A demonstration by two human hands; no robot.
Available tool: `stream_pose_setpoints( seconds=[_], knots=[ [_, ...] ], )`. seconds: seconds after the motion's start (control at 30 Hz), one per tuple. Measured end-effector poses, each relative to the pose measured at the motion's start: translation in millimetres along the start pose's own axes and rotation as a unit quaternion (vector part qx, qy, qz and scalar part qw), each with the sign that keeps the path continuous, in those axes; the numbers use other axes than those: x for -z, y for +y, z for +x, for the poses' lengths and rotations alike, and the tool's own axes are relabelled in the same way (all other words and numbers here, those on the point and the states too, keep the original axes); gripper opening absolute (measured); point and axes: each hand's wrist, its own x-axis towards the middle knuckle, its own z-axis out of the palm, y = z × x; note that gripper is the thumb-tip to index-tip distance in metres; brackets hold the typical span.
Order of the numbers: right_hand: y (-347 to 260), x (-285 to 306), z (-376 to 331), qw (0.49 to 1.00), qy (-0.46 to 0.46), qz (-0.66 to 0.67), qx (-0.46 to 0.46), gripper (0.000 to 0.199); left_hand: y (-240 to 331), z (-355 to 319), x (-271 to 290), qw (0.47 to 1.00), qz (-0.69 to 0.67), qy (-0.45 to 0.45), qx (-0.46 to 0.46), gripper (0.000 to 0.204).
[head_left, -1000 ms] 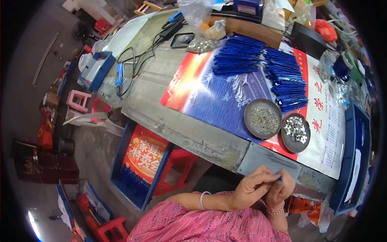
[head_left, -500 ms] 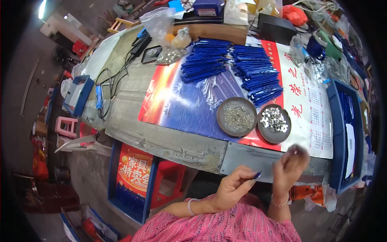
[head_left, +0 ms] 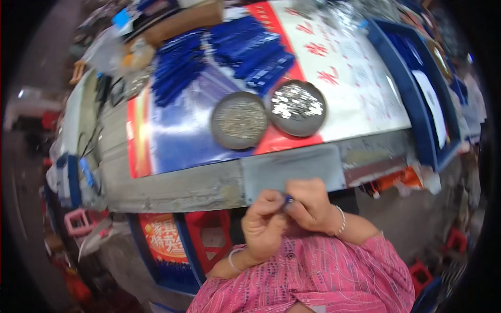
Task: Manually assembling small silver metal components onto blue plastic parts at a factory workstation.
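Note:
My left hand (head_left: 265,224) and my right hand (head_left: 311,204) meet in front of the table's near edge. Both are closed, with fingertips pressed together around a small dark blue piece (head_left: 288,199). Only its end shows between the fingers, so its full shape is hidden. Beyond the hands stand two round dark dishes. The left dish (head_left: 219,136) holds many thin, silvery metal bits. Shiny, flat silver pieces (head_left: 297,100) lie in the right dish (head_left: 308,128). Farther back, slender blue pieces (head_left: 250,49) are laid out in two stacks.
A printed poster (head_left: 188,151) covers much of the grey table (head_left: 156,188). At the right stands a long blue box (head_left: 428,138) with blue pieces and a white sheet inside. Below the table are another blue box (head_left: 195,261) and a red stool (head_left: 209,221).
My right hand has come down and left, from a blur near the right dish, to meet my left hand at the blue piece. The whole view has shifted and turned.

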Motion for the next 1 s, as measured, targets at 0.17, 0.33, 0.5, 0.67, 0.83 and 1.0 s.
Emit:
stream_pose_setpoints(
  seconds=[0.17,0.33,0.5,0.67,0.83,1.0],
  knots=[
    [-17.0,8.5,-1.8,0.998,-0.001,-0.059,0.014,0.028,-6.2,1.4,-1.1,0.999,0.042,0.020,-0.009,0.021],
    [4.9,39.2,-8.5,0.991,0.100,-0.012,-0.084,0.033,2.9,10.0,-10.6,0.996,-0.063,-0.016,0.066,0.019],
    [0.1,48.2,-12.2,0.994,0.032,-0.101,-0.033,0.026,11.8,27.4,-3.2,0.988,0.061,-0.051,0.131,0.021],
    [15.5,85.6,-29.6,0.980,0.152,-0.106,-0.076,0.018,28.3,67.5,4.2,0.922,0.324,-0.160,0.139,0.021],
    [30.6,82.8,-42.1,0.978,0.161,-0.127,-0.021,0.020,22.7,102.1,-9.0,0.839,0.492,-0.229,0.029,0.021],
    [35.4,78.5,-42.3,0.974,0.194,-0.118,0.007,0.021,1.2,118.2,-15.8,0.759,0.577,-0.296,-0.058,0.019]
  ],
)
